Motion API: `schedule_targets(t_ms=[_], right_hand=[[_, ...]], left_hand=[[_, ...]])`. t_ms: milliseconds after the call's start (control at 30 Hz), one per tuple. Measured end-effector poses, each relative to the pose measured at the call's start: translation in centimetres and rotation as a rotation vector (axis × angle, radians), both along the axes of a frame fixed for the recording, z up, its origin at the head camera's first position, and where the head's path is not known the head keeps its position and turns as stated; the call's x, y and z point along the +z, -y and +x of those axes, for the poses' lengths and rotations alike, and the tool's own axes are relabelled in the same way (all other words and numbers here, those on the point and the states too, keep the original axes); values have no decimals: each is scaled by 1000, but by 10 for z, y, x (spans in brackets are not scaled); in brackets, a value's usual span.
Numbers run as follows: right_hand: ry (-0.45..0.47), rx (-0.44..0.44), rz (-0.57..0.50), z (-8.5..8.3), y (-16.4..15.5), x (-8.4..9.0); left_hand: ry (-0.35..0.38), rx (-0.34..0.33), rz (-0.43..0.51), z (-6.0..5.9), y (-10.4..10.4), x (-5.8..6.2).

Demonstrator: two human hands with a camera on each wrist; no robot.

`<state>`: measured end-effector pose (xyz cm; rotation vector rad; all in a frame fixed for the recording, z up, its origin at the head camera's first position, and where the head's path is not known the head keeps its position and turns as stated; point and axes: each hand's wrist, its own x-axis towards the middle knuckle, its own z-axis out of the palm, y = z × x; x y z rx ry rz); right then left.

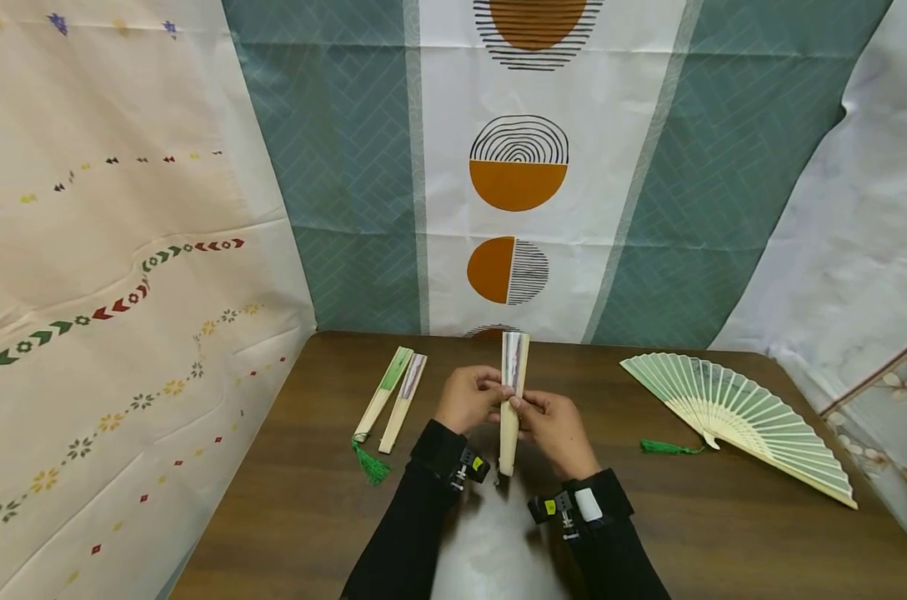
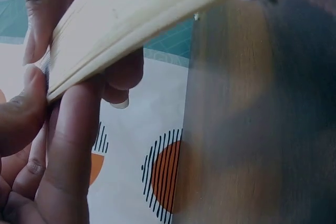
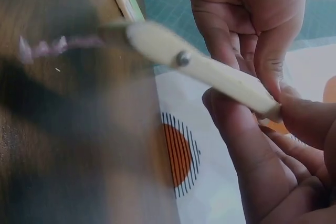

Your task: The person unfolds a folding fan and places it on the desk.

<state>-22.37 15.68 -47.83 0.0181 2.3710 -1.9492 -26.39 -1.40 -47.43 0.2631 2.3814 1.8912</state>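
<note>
Both my left hand (image 1: 474, 398) and right hand (image 1: 551, 425) pinched the closed fan (image 1: 511, 392) mid-length; it seemed light, stiff, fragile-ribbed, best held by outer guards

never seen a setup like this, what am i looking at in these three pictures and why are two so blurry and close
No machine here: a person works with bare hands, wearing three cameras. The big picture comes from a head camera looking down at a brown table. The two close pictures come from wrist cameras, so fingers fill them. The left hand and right hand together hold a closed fan upright. Left on the table lie two more closed fans, one with a green tassel. Right lies an open green fan.
</note>
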Motion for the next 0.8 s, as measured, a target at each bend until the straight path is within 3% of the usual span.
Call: schedule_targets(t_ms=[467, 800], right_hand=[[1, -98, 108, -1, -2, 2], [15, -150, 47, -2, -4, 0]], left_hand=[[13, 50, 28, 0, -5, -1], [32, 88, 96, -1, -4, -2]])
